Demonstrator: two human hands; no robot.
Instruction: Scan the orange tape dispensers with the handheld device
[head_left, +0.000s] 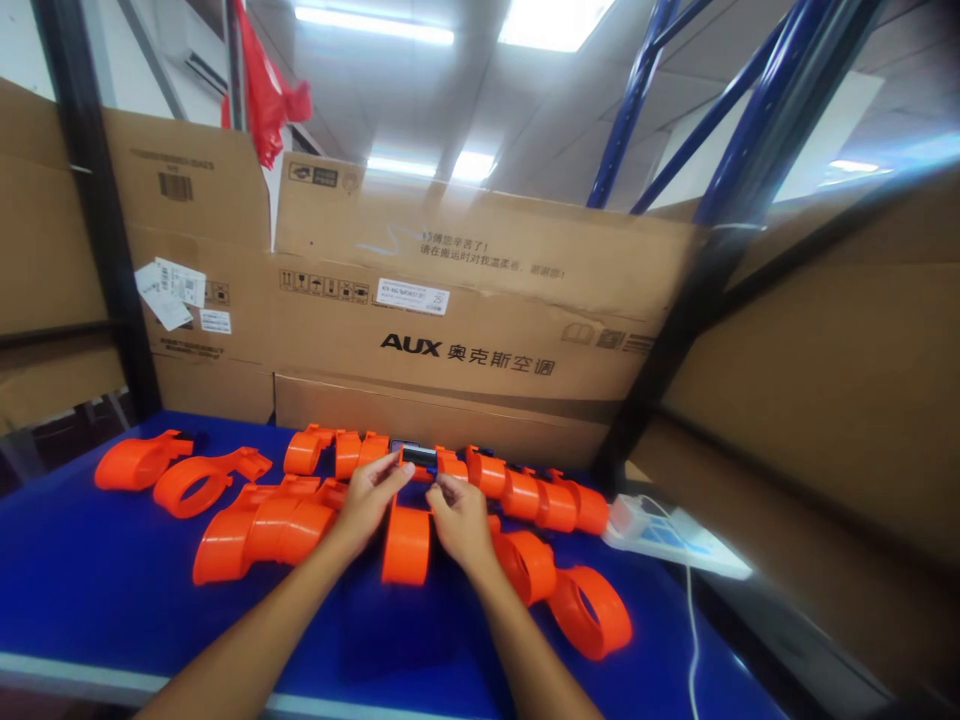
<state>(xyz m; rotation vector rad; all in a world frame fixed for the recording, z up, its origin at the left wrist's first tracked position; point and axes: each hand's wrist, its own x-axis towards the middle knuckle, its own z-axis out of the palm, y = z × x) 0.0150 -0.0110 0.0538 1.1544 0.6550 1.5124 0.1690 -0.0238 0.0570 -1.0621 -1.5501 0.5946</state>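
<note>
My left hand [375,492] is closed in a pinch at the upper end of an orange plastic tape dispenser [406,548], whose ring hangs toward me between my hands. Opposite it, my right hand [460,515] pinches with thumb and forefinger near a small dark piece; what exactly it grips is too small to make out. Just beyond the fingertips shows a black part with a pale strip [418,457]. More orange dispensers [225,540] lie left of my left forearm, and others [590,612] sit right of my right wrist.
A back row of orange dispensers [520,492] runs along the blue tabletop [97,590]. Behind it stands a cardboard wall [480,310]. On the right are a white power strip [679,540], its cable [691,630] and a dark rack post [660,340].
</note>
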